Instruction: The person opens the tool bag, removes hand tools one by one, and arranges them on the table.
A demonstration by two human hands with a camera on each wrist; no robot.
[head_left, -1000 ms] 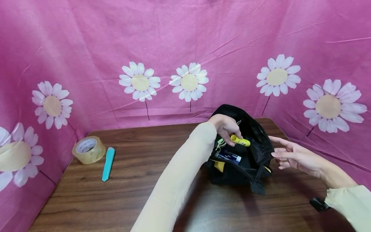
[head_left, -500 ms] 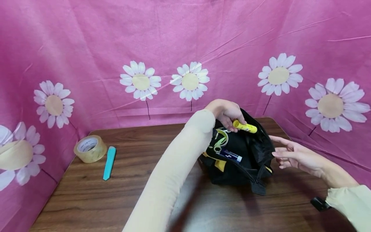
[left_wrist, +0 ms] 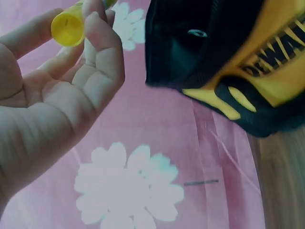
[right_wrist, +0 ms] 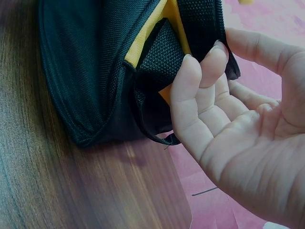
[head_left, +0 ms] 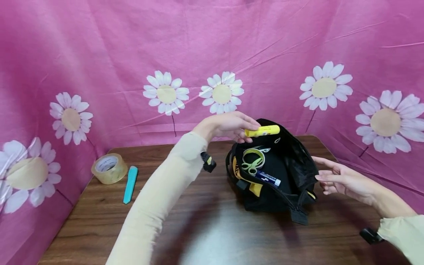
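My left hand (head_left: pixel 232 127) pinches a yellow tube (head_left: pixel 262 130) that looks like a glue stick, raised above the far left rim of an open black and yellow tool bag (head_left: pixel 265 200). In the left wrist view the tube's round end (left_wrist: pixel 68 29) shows between thumb and fingers. Inside the bag lie green-handled scissors (head_left: pixel 252 166), a roll of tape (head_left: pixel 262 154) and a blue and white tube (head_left: pixel 269 179). My right hand (head_left: pixel 346 184) holds the bag's right edge; in the right wrist view its bent fingers (right_wrist: pixel 188 86) rest against the black webbing.
Clear packing tape (head_left: pixel 109 168) and a teal box cutter (head_left: pixel 130 184) lie on the left of the wooden table (head_left: pixel 212 228). A pink flowered cloth (head_left: pixel 198 44) hangs behind and at both sides.
The left hand has lifted the yellow tube out of the bag and moved left, uncovering the scissors and tape inside. The right hand stays at the bag's edge.
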